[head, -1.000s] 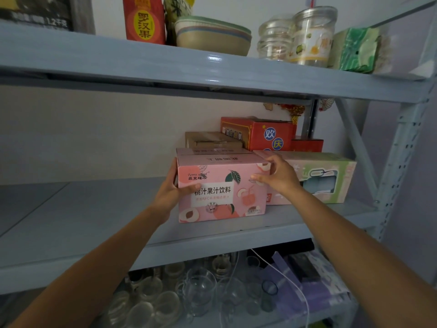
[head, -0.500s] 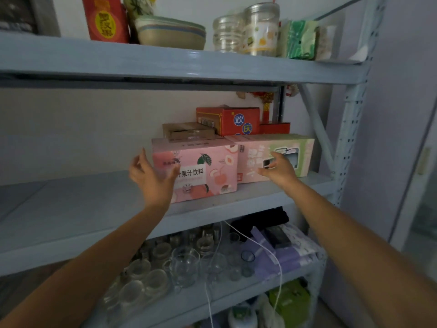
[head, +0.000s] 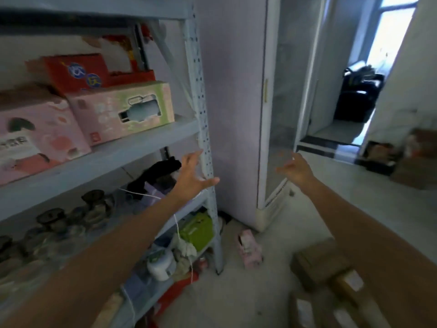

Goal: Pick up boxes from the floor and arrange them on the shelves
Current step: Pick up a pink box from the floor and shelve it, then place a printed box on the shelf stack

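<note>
Head view: your left hand point(head: 191, 178) is spread and empty, just before the shelf post point(head: 201, 102).
Right side: your right hand point(head: 296, 168) is loose and empty, over bare floor point(head: 236, 299).
Boxes: pink box point(head: 35, 138) near the middle shelf point(head: 142, 147) edge; brown boxes point(head: 316, 263) on the floor by your right arm.

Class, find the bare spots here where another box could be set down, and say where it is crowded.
Bare: the front strip of the middle shelf before the pink-and-green box, and the floor between the shelf post and the brown boxes. Crowded: below the strip, packed glass jars.
</note>
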